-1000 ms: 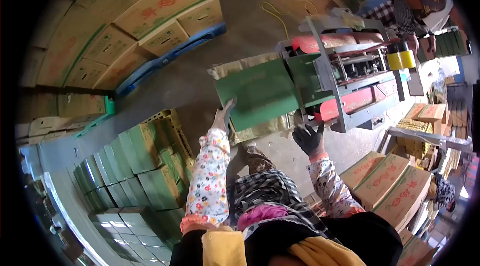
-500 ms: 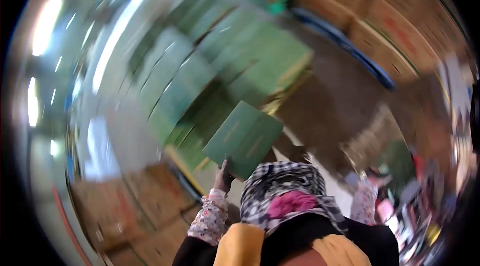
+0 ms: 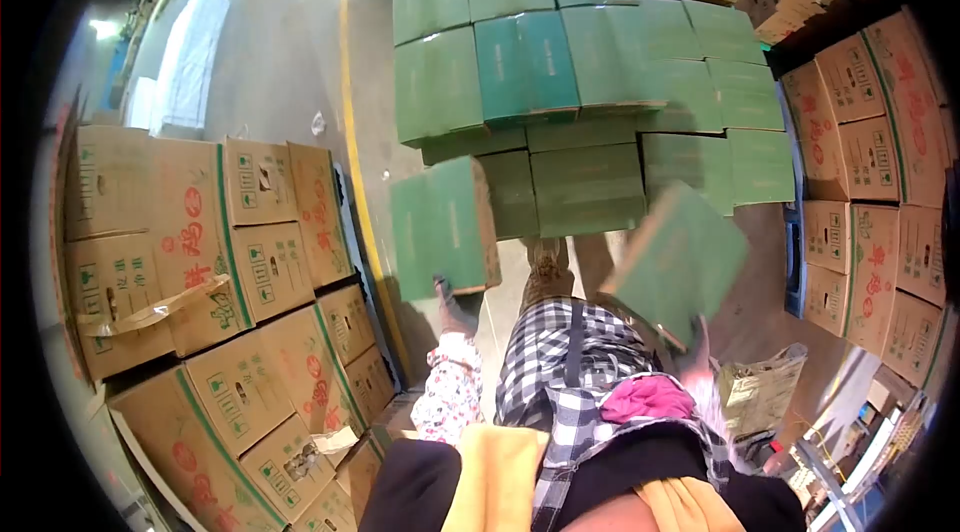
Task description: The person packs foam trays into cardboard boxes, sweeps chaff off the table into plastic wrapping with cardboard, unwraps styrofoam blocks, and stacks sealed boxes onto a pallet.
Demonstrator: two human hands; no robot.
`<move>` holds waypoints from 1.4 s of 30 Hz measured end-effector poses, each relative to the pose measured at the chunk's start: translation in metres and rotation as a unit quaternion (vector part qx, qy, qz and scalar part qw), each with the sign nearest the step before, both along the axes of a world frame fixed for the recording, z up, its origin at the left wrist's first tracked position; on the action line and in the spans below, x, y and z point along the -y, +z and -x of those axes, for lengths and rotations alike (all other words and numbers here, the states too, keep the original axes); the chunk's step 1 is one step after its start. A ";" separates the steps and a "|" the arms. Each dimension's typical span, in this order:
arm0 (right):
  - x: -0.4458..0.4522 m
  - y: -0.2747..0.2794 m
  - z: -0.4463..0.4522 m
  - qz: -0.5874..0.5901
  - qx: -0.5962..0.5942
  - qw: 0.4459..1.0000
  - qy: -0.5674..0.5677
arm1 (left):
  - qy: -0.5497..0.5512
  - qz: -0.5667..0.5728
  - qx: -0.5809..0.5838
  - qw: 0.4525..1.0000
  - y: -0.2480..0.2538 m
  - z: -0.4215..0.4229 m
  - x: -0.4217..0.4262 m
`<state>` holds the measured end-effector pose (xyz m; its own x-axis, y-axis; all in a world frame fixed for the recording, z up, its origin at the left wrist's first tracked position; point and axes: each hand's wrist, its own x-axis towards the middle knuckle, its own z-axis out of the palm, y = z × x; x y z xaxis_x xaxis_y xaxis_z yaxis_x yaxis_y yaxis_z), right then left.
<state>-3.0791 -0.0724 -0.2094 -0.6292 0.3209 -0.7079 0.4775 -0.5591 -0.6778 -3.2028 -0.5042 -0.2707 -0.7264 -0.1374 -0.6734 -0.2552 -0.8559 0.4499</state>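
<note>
My left hand [image 3: 456, 310] grips the lower edge of a green cardboard box [image 3: 436, 227], held up to the left of my legs. A second green box [image 3: 680, 262], tilted and a little blurred, is in my right hand [image 3: 696, 344] on the other side, held near its lower corner. Both boxes are in front of a large stack of similar green boxes [image 3: 520, 62]. The fingers of both hands are partly hidden by the boxes or smeared.
Brown cartons with red and green print [image 3: 270, 272] are piled on the left. More brown cartons [image 3: 870, 162] stand at the right by a blue pallet [image 3: 793, 252]. A yellow line [image 3: 350, 112] runs along the floor. A worn bag-like bundle [image 3: 760, 392] is at lower right.
My view has swung round, so the green stack now lies straight ahead. The left box has moved left of my body, and the right box has come up and inward beside the stack.
</note>
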 end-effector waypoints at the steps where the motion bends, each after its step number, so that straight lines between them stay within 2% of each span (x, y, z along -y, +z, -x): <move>1: 0.012 -0.011 0.041 -0.008 -0.014 0.997 0.070 | -0.001 -0.049 -0.015 0.999 -0.017 0.008 0.000; 2: 0.025 -0.026 0.084 -0.024 -0.049 0.989 0.137 | 0.000 -0.059 -0.004 0.998 -0.028 0.019 -0.001; 3: 0.039 -0.037 0.132 0.158 0.013 0.986 0.057 | 0.001 -0.069 0.004 0.998 -0.040 0.027 -0.006; 4: 0.065 -0.029 0.178 0.123 -0.015 0.987 0.098 | 0.042 -0.028 0.082 0.995 -0.066 0.029 -0.009; 6: 0.096 -0.052 0.237 0.071 0.000 0.986 0.152 | -0.002 -0.059 0.130 0.990 -0.064 0.037 -0.022; 7: 0.096 -0.093 0.251 0.016 0.010 0.981 0.193 | -0.028 -0.072 0.145 0.986 -0.073 0.038 -0.025; 8: 0.095 -0.097 0.262 -0.094 0.038 0.952 0.287 | -0.107 0.043 0.099 0.988 -0.083 0.035 -0.024; 9: 0.090 -0.103 0.264 -0.065 0.057 0.946 0.312 | -0.114 0.018 0.093 0.989 -0.081 0.034 -0.019; 10: 0.088 -0.104 0.259 -0.094 0.047 0.948 0.301 | -0.122 -0.006 0.087 0.989 -0.079 0.033 -0.013; 11: 0.084 -0.102 0.247 -0.129 0.033 0.949 0.287 | -0.139 -0.006 0.140 0.980 -0.073 0.040 -0.008; 12: 0.077 -0.093 0.231 -0.139 0.040 0.953 0.265 | -0.166 0.030 0.144 0.975 -0.085 0.036 0.003; 13: 0.068 -0.084 0.207 -0.154 0.040 0.958 0.236 | -0.197 0.080 0.162 0.964 -0.063 0.044 0.002; 14: 0.057 -0.080 0.179 -0.120 -0.047 0.970 0.204 | -0.228 0.105 0.150 0.956 -0.069 0.044 0.009; 15: 0.040 -0.095 0.141 -0.149 -0.032 0.971 0.183 | -0.304 0.110 0.165 0.932 -0.075 0.046 0.020; 16: 0.029 -0.072 0.109 -0.090 0.012 0.988 0.125 | -0.294 0.145 0.170 0.929 -0.078 0.048 0.017; 17: -0.006 -0.126 0.050 -0.038 0.015 0.995 0.096 | -0.273 0.194 0.173 0.926 -0.061 0.055 0.008; 18: -0.022 -0.100 0.016 0.035 0.112 0.993 0.006 | -0.254 0.219 0.218 0.916 -0.051 0.062 -0.002; 19: -0.037 -0.068 -0.016 0.097 0.201 0.969 -0.109 | -0.231 0.245 0.269 0.902 -0.038 0.067 -0.014; 20: -0.055 -0.061 -0.058 0.101 0.158 0.955 -0.228 | -0.238 0.265 0.273 0.894 -0.017 0.073 -0.032; 21: -0.085 -0.100 -0.121 0.112 0.084 0.946 -0.291 | -0.245 0.285 0.281 0.883 0.001 0.074 -0.050; 22: -0.115 -0.138 -0.183 0.129 0.007 0.928 -0.348 | -0.275 0.306 0.286 0.866 -0.012 0.074 -0.058; 23: -0.127 -0.123 -0.216 0.115 -0.004 0.883 -0.455 | -0.313 0.374 0.271 0.830 0.006 0.071 -0.082; 25: -0.156 -0.117 -0.274 0.076 -0.065 0.771 -0.629 | -0.451 0.475 0.166 0.737 -0.009 0.058 -0.101; 26: -0.165 -0.122 -0.304 0.059 -0.097 0.715 -0.690 | -0.488 0.513 0.140 0.692 0.044 0.043 -0.143; 27: -0.176 -0.133 -0.331 0.041 -0.131 0.663 -0.735 | -0.505 0.511 0.115 0.686 -0.017 0.039 -0.138; 28: -0.188 -0.168 -0.365 0.008 -0.174 0.645 -0.744 | -0.595 0.555 -0.001 0.581 -0.030 0.042 -0.145; 29: -0.183 -0.102 -0.344 0.126 -0.118 0.559 -0.811 | -0.639 0.597 -0.127 0.469 -0.042 0.045 -0.152; 30: -0.184 -0.094 -0.344 0.116 -0.220 0.593 -0.766 | -0.665 0.440 0.082 0.598 -0.006 0.022 -0.191; 31: -0.187 -0.132 -0.351 -0.084 -0.193 0.735 -0.644 | -0.666 0.455 -0.030 0.591 0.004 0.001 -0.213; 32: -0.193 -0.110 -0.347 -0.102 -0.146 0.763 -0.622 | -0.703 0.456 -0.129 0.530 0.020 -0.011 -0.229; 33: -0.200 -0.098 -0.348 -0.033 -0.174 0.713 -0.678 | -0.710 0.496 -0.164 0.472 -0.015 -0.009 -0.234; 34: -0.206 -0.094 -0.349 0.006 -0.190 0.657 -0.730 | -0.683 0.514 -0.273 0.441 -0.044 -0.011 -0.226; 35: -0.208 -0.092 -0.348 0.017 -0.190 0.618 -0.763 | -0.648 0.525 -0.375 0.405 -0.019 -0.025 -0.238; 36: -0.211 -0.089 -0.347 0.011 -0.187 0.584 -0.790 | -0.692 0.541 -0.266 0.397 0.010 -0.030 -0.249; 37: -0.212 -0.083 -0.343 -0.002 -0.187 0.568 -0.802 | -0.750 0.538 -0.243 0.298 0.020 -0.015 -0.246; 38: -0.210 -0.074 -0.338 -0.020 -0.188 0.557 -0.809 | -0.740 0.561 -0.213 0.304 0.028 -0.022 -0.246; 39: -0.207 -0.069 -0.336 -0.019 -0.199 0.580 -0.790 | -0.716 0.588 -0.177 0.331 0.009 -0.019 -0.230; 40: -0.202 -0.058 -0.327 -0.020 -0.206 0.622 -0.755 | -0.705 0.619 -0.140 0.317 0.029 -0.020 -0.230; 41: -0.197 -0.045 -0.317 -0.018 -0.209 0.657 -0.724 | -0.698 0.602 -0.121 0.369 0.071 -0.030 -0.236; 42: -0.191 -0.030 -0.304 -0.015 -0.208 0.690 -0.693 | -0.669 0.617 -0.101 0.401 0.039 -0.026 -0.212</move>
<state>-2.7755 0.1189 -0.2394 0.1491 0.8296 -0.5381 -0.7415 -0.2662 -0.6159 -3.1763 -0.2922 -0.2318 -0.7288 0.3280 -0.6011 0.0335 0.8938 0.4471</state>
